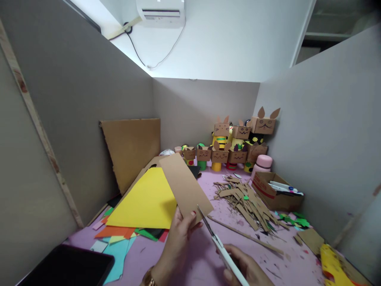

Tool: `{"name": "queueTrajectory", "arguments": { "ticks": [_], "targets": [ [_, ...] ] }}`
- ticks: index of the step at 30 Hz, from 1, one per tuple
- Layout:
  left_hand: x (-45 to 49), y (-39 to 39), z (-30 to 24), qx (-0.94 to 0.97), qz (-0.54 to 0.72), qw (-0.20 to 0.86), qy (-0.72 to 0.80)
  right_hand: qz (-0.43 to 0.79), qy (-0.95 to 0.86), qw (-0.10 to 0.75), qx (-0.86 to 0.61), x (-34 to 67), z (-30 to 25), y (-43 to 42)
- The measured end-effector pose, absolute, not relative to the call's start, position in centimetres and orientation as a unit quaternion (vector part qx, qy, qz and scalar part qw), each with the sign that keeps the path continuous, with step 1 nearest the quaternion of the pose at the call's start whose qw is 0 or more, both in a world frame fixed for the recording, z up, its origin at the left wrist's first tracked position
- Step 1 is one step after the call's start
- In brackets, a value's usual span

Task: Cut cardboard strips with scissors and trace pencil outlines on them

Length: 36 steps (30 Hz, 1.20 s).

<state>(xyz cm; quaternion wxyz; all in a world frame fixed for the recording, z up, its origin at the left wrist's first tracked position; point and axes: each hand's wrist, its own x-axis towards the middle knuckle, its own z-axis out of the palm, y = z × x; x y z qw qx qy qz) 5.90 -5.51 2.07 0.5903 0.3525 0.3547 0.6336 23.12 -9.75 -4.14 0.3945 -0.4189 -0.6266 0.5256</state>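
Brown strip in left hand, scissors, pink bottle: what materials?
Brown strip: probably thin cardboard, matte; flat, unsagging.
Scissors: blades likely metal, thin and grey, finish unclear; white handle smooth, probably plastic.
Pink bottle: smooth, evenly coloured; plastic or coated metal, can't tell.

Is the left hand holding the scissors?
No, the left hand holds the brown cardboard piece, while the scissors are in the right hand.

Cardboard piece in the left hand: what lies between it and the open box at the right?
In the head view, a heap of cardboard scraps lies between the piece and the box, on the purple table.
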Motion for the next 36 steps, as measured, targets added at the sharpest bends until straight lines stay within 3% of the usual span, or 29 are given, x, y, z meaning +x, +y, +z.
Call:
{"name": "queueTrajectory", "arguments": {
  "ticks": [36],
  "targets": [
    [5.6,-5.0,2.2,0.339,0.642,0.539,0.428,0.496,-0.643,0.39,-0.435,24.3,-3.2,-9.5]
  ]
}}
